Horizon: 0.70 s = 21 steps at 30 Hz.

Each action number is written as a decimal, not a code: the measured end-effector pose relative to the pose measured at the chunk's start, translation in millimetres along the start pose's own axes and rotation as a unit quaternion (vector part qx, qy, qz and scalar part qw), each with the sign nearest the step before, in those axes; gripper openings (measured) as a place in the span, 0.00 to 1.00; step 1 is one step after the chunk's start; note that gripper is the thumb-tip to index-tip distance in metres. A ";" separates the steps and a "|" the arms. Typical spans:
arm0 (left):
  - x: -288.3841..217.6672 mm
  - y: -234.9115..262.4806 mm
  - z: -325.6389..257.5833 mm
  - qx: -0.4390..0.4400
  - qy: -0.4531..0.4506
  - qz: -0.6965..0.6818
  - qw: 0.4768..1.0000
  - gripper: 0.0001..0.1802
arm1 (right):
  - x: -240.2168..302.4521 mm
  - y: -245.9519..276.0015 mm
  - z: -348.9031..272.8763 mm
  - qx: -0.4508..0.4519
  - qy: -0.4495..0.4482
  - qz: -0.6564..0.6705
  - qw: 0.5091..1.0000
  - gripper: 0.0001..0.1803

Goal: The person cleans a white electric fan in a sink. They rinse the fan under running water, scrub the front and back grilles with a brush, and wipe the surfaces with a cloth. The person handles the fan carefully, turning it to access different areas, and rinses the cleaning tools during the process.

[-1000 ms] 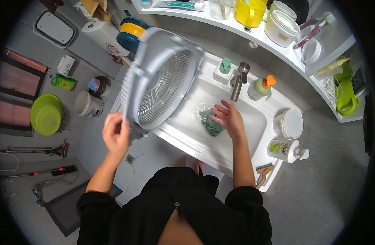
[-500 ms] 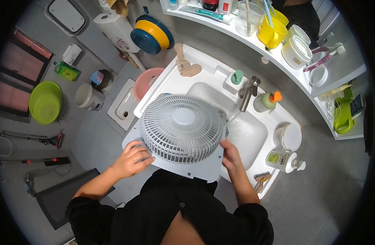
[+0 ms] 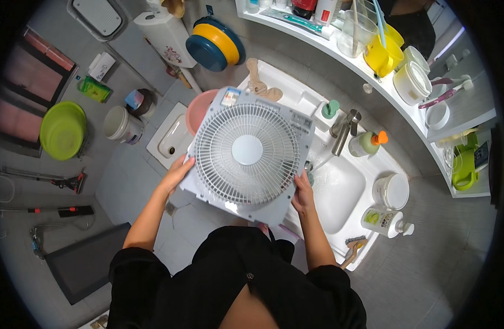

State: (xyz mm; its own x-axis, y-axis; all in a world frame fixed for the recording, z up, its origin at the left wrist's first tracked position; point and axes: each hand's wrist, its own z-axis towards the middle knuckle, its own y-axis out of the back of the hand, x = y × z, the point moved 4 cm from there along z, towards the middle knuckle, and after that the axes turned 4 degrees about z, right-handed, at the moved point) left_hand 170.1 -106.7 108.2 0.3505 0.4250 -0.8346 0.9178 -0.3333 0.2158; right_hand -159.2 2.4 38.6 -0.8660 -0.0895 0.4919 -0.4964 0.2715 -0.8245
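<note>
Both hands are clamped on the white fan grille, one on each side edge, and it lies flat and face up between them. Her left hand has its fingers spread along the lower left edge; the right hand pinches the lower right edge, thumb on top. The grille, a square frame with a round ribbed guard and a pale blue hub, hangs over the left half of the white sink, hiding part of the counter and a pink basin behind it.

Going from the left of the room: a lime green basin sits on the grey floor, then a white bucket, then a squat toilet pan just beside the pink basin. Right of the grille stands the chrome tap, with an orange-capped bottle next to it, a white lidded tub and a pump bottle along the sink's right rim. A brush lies at the near corner.

From where I stand it looks like the washing of the grille is in hand, with the piece being positioned over the bowl. Getting it under the tap would call for tipping it, since it is wider than the bowl.
</note>
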 end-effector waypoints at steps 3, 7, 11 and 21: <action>-10.4 14.6 61.5 0.042 -0.081 0.005 0.996 0.29 | -2.4 9.3 41.0 0.007 -0.026 -0.045 0.999 0.26; 4.3 37.0 131.7 -0.057 -0.127 -0.024 0.990 0.24 | -14.9 15.0 81.9 -0.019 -0.060 -0.035 0.997 0.28; 15.3 36.9 179.5 -0.080 -0.118 -0.047 0.989 0.19 | -14.4 24.6 106.0 -0.043 -0.058 -0.023 0.997 0.29; 4.7 41.2 222.5 -0.124 -0.129 0.020 0.984 0.15 | -12.7 24.9 148.8 -0.068 -0.062 -0.034 0.995 0.28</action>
State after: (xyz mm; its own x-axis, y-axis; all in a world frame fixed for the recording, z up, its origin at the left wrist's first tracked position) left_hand 168.0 -305.7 0.4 0.3569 0.1774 -0.9171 0.9330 -0.1166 0.3405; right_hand -169.5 -132.3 -29.8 -0.8351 -0.2275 0.5008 -0.5495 0.3866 -0.7407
